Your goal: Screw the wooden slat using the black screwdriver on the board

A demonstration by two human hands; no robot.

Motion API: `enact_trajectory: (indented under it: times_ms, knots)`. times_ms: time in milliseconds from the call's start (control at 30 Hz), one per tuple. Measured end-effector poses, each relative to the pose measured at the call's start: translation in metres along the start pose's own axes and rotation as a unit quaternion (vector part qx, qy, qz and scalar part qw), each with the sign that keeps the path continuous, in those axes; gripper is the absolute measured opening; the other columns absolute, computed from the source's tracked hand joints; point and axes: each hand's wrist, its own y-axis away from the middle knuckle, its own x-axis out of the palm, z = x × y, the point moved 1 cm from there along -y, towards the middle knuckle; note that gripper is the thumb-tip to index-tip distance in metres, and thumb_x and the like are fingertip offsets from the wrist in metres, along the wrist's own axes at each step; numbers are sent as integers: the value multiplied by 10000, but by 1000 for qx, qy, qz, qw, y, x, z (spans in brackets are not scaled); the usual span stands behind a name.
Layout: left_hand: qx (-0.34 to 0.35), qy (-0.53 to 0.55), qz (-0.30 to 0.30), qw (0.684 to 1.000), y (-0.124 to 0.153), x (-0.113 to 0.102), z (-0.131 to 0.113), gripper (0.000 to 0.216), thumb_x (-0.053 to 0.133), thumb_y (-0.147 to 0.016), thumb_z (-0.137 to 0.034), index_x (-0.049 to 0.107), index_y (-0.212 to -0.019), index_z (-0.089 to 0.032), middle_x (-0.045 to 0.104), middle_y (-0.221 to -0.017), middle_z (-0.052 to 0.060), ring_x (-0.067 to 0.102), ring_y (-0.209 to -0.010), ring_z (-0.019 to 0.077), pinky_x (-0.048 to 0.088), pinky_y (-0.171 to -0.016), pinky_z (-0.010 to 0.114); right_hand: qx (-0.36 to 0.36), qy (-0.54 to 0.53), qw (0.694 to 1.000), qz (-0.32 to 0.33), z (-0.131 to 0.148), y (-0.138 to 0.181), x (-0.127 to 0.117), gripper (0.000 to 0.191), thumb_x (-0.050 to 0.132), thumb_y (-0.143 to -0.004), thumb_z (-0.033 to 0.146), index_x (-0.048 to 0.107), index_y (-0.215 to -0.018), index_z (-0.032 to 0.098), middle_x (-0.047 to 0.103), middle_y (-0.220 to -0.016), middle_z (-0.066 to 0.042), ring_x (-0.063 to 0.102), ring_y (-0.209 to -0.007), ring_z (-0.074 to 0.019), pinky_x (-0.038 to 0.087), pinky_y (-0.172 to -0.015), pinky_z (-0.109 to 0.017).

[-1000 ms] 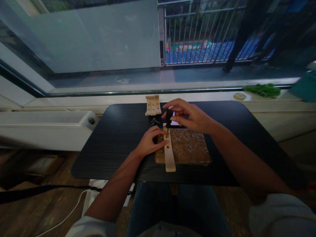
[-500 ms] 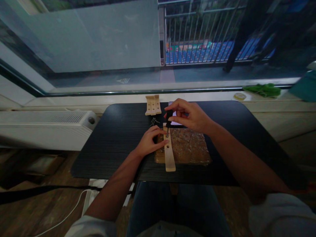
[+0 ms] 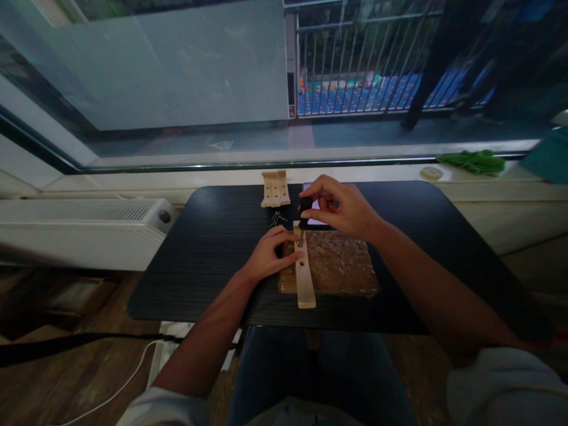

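Observation:
A black-handled screwdriver (image 3: 305, 207) stands nearly upright in the fingers of my right hand (image 3: 339, 204), its tip at a hole in a pale wooden strip (image 3: 305, 287). The strip has holes along its middle and lies across the left part of a brown block (image 3: 341, 266) wrapped in clear film. My left hand (image 3: 271, 254) grips the strip's edges between thumb and fingers, on either side of the upper hole. Any screw under the tip is too small to make out. Several loose screws (image 3: 277, 218) lie just beyond my left hand.
Similar wooden strips (image 3: 276, 189) sit side by side at the far edge of the black table (image 3: 186, 260). A lit phone (image 3: 316, 220) is partly hidden behind my right hand. On the windowsill rest a tape roll (image 3: 431, 173) and a green cloth (image 3: 473, 161). A radiator (image 3: 84, 231) stands left.
My right hand and the top of the screwdriver handle have shifted very slightly, with the fingers turned a little. The left hand, strip and block stay in place.

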Motion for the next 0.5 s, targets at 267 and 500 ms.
enact_trajectory:
  times_ms: [267,500]
  knots:
    - [1,-6,7,1000,0,-1,-2,274,684,-805,-359,698,-994,-161,558,-850,37,545,-803,168,469,-728,306,-2,-1,1000,-12,0,0,1,273,716,-774,347,553,-918,182,388,-530,122,320,-420,-39,267,-473,-222]
    - [2,4,2,1000,0,-1,-2,266,684,-804,-371,692,-992,-183,577,-878,42,553,-826,173,476,-737,313,7,12,1000,-26,0,0,3,313,718,-763,410,516,-870,196,389,-539,117,307,-426,-38,268,-469,-230]
